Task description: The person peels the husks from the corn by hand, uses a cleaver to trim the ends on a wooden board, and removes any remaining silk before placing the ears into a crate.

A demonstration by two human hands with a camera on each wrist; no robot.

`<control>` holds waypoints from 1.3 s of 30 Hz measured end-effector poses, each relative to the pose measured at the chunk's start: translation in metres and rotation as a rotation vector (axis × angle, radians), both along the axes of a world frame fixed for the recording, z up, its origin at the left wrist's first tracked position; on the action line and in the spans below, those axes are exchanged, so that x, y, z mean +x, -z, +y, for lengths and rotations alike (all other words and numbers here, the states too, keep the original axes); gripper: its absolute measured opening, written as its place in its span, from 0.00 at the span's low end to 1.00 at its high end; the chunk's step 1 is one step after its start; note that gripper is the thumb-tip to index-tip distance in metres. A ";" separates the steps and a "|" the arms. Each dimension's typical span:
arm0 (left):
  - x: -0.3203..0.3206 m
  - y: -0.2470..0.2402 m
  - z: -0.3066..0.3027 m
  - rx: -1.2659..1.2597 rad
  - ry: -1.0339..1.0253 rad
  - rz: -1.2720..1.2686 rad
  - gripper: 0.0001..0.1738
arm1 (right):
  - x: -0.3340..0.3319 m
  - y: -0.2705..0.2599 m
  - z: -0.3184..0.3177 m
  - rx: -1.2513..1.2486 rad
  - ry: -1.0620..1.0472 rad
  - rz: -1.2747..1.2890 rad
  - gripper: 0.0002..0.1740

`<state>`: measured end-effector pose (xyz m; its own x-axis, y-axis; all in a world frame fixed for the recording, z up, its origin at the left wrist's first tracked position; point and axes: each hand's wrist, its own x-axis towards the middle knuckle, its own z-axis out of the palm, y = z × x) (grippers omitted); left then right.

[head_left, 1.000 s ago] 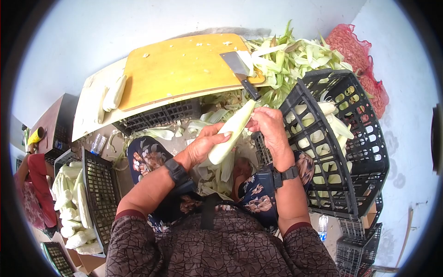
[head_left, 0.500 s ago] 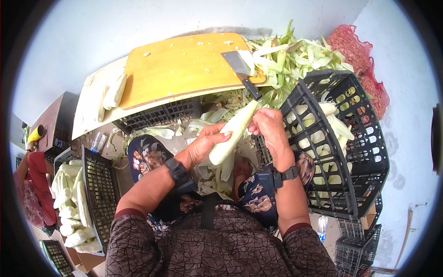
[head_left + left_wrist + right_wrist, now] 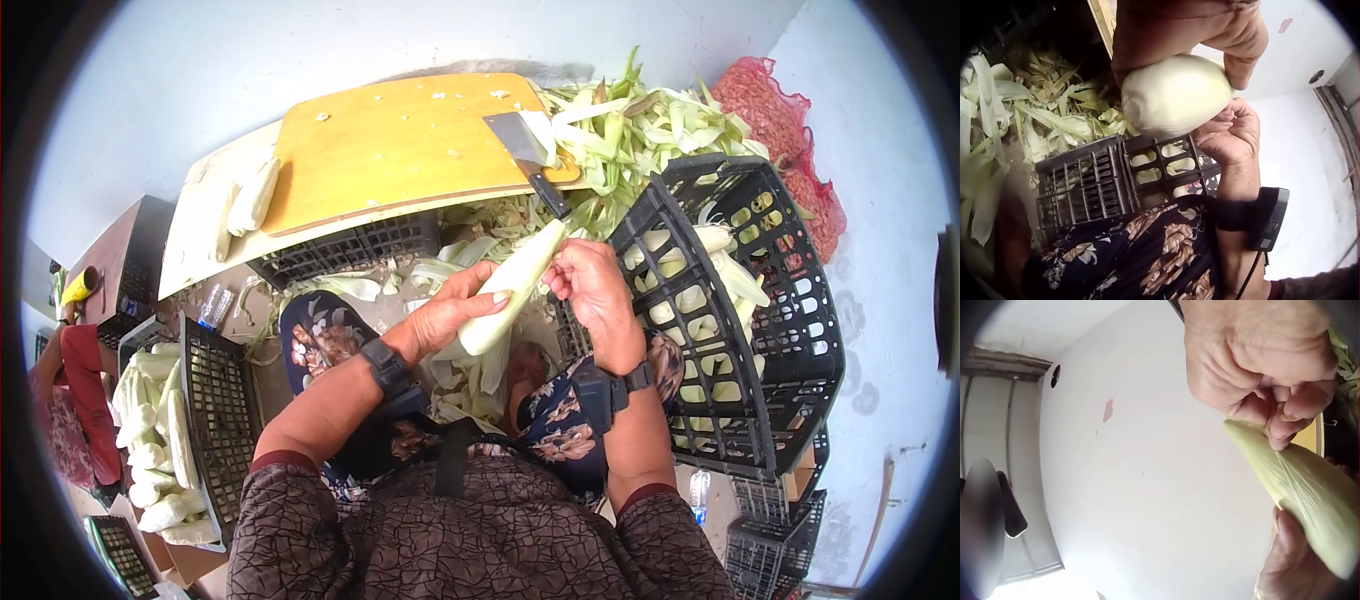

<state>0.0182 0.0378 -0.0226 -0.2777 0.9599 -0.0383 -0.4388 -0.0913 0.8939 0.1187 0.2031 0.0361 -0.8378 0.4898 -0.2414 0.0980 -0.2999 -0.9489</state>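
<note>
An ear of corn [image 3: 512, 290] in pale green husk slants upward between the two hands, its narrow tip away from the body. My left hand [image 3: 452, 312] grips its thick lower end, thumb lying across the husk. Beside the upper part, my right hand [image 3: 592, 285] has curled fingers against the ear. The right wrist view shows the fingertips [image 3: 1280, 439] of that hand pinching the husk [image 3: 1300, 481] near the tip. Seen from the left wrist, the rounded butt end [image 3: 1172, 97] faces the camera and hides part of the right hand.
A yellow cutting board [image 3: 400, 150] with a cleaver [image 3: 525, 160] lies on the low table ahead. Loose husks [image 3: 640, 130] pile up at its right. Black crates of corn stand at the right [image 3: 770, 330] and left [image 3: 215, 430]. Two ears [image 3: 253, 200] lie left of the board.
The ear and both hands have shifted slightly to the right in view. My right wrist has turned, and its fingers sit a little lower along the husk.
</note>
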 end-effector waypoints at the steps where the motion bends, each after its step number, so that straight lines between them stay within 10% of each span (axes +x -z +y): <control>1: 0.000 0.000 0.000 0.001 -0.001 0.001 0.23 | 0.000 0.000 0.000 -0.027 -0.016 0.013 0.08; 39: 0.000 0.001 0.006 0.130 -0.318 0.310 0.10 | -0.007 0.007 -0.037 0.084 -0.217 -0.029 0.08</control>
